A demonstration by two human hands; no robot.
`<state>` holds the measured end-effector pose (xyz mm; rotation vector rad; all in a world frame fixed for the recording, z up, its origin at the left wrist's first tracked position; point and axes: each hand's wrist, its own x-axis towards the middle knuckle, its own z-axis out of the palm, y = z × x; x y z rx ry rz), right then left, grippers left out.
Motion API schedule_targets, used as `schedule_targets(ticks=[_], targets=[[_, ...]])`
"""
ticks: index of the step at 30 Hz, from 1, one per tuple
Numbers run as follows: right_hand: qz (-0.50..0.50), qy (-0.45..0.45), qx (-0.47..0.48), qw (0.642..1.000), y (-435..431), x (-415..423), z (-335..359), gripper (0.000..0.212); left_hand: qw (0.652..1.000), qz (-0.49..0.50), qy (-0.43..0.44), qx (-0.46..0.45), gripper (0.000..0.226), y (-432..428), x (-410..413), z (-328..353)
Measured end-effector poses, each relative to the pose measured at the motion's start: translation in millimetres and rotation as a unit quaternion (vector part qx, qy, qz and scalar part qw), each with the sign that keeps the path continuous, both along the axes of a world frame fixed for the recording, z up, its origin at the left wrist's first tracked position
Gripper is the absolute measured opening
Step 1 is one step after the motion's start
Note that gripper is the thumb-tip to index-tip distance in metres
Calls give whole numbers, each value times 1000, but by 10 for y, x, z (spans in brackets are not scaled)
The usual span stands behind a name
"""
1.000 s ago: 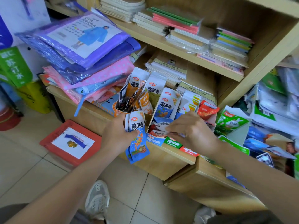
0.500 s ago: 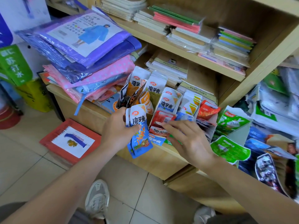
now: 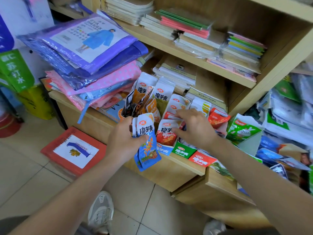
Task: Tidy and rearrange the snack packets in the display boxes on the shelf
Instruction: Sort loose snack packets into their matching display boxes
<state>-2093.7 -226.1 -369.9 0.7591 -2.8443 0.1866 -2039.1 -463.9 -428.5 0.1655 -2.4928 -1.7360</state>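
My left hand (image 3: 124,139) grips a small bunch of blue snack packets (image 3: 147,146) in front of the shelf edge, hanging down past the wood. My right hand (image 3: 193,127) reaches into the middle display box, fingers spread over red and white packets (image 3: 166,133) standing in it. It holds nothing that I can see. The row of display boxes shows a blue front (image 3: 162,150), a green front (image 3: 183,150) and a red front (image 3: 202,158). Orange and white packets (image 3: 144,97) stand in the leftmost box.
A pile of bagged raincoats (image 3: 88,53) lies left of the boxes on the wooden shelf (image 3: 169,168). Notebooks (image 3: 189,29) are stacked on the upper shelf. Green and mixed packets (image 3: 242,131) crowd the right side. A red flat pack (image 3: 74,150) lies on the tiled floor.
My right hand has moved from the boxes' front up into the red packets. The left hand with the blue packets has barely shifted. The camera has tilted slightly.
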Motion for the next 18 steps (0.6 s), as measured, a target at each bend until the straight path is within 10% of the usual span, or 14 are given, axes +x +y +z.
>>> schedule_targets(ticks=[6, 18], targets=[[-45, -107, 229, 966, -112, -491, 190, 74, 1000, 3, 15, 11, 39, 26, -31, 22], [-69, -113, 43, 990, -126, -546, -17, 71, 999, 11, 9, -32, 31, 114, -51, -26]])
